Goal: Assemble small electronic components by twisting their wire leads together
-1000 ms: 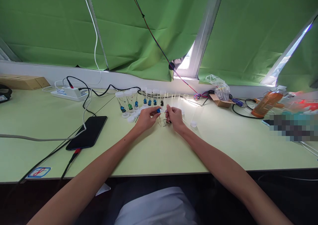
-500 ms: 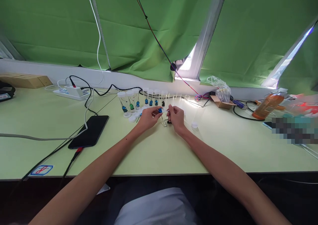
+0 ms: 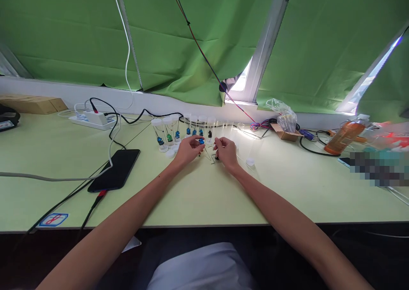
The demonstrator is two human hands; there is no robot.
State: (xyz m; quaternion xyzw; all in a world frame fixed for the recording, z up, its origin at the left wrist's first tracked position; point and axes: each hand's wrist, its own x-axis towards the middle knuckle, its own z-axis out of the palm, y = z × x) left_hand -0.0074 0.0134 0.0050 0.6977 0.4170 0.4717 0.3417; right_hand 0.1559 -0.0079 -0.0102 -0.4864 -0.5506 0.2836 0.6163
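Note:
My left hand [image 3: 188, 150] is closed in a pinch around a small blue piece [image 3: 201, 141] above the table. Just to its right, apart from it, my right hand [image 3: 226, 152] is also pinched; what its fingertips hold is too small to make out. Below and between the hands lie thin bent metal pieces [image 3: 213, 158], and a small dark part shows under the right fingers. Behind the hands stands a row of clear tubes [image 3: 157, 123] containing blue, green [image 3: 169, 137] and black pieces. White round caps [image 3: 170, 153] lie by the left hand, and another cap [image 3: 250, 161] lies right of the right hand.
A black phone [image 3: 114, 170] with cables lies on the left, before a white power strip [image 3: 92, 119]. At the right are an opened small carton [image 3: 285, 133] with a plastic bag, and a tilted orange drink bottle [image 3: 345, 135]. Cables run along the back wall.
My left hand has moved a little left with the blue piece, widening the gap to my right hand. The right hand has hardly moved.

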